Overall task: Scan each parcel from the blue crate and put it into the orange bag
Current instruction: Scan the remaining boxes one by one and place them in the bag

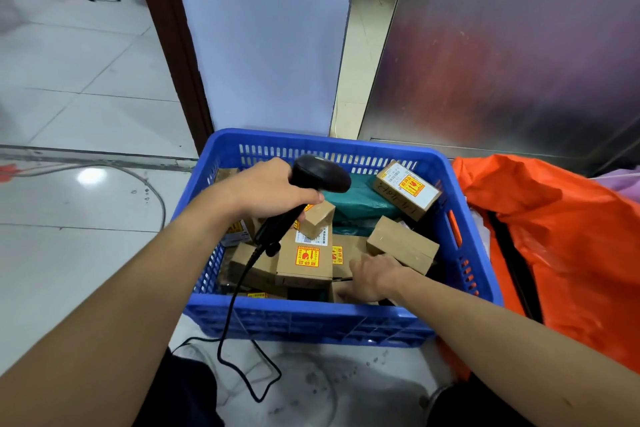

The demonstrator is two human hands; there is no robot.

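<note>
The blue crate (311, 321) stands on the floor in front of me, filled with several brown cardboard parcels (304, 262) bearing yellow-red stickers, plus a green wrapped parcel (363, 199). My left hand (273, 189) grips a black barcode scanner (320, 173) above the crate's left half, its cable hanging down over the front wall. My right hand (372, 279) reaches down into the crate's near right part, fingers around a small box near the front wall; the box is mostly hidden. The orange bag (561, 246) lies open to the right of the crate.
A pale blue wall panel (263, 35) and a brown door frame (173, 42) rise behind the crate, a metal door (512, 45) at the right. White tiled floor (79, 87) spreads left, with cables on it. My knees are at the bottom edge.
</note>
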